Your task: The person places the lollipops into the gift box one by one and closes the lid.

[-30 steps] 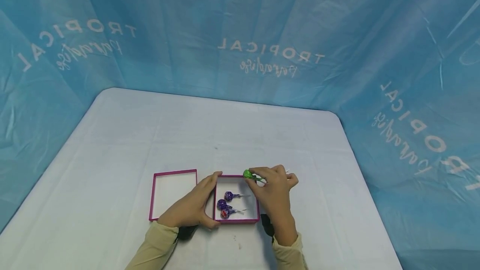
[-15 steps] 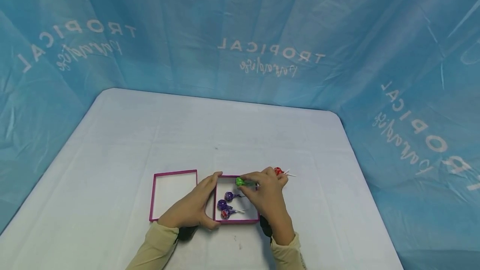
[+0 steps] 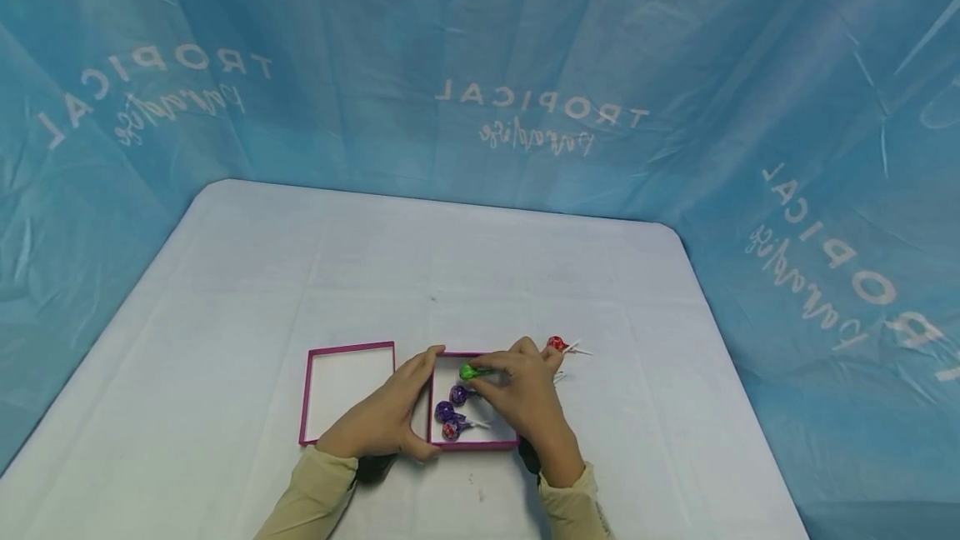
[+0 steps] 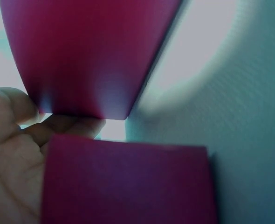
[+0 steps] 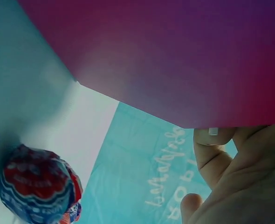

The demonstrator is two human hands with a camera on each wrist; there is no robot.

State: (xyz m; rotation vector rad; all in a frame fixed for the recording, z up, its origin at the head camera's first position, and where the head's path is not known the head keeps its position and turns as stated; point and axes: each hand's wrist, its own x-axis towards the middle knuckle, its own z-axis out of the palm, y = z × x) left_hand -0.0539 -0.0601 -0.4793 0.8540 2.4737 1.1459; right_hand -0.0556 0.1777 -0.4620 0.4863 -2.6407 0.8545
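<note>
Two hands stood apart at one magenta-edged box (image 3: 480,446): the left hand (image 3: 378,412) held its left side between thumb and fingers, while the right hand (image 3: 523,390) pinched a green lollipop (image 3: 467,372) within the box's outline, just beyond three purple-wrapped lollipops (image 3: 444,412). Good practice, as judged, called for a steady box and a low, gentle release, clear of those neighbours. The green lollipop's round head wore shiny, bright wrapping; its stick was largely hidden.
</note>
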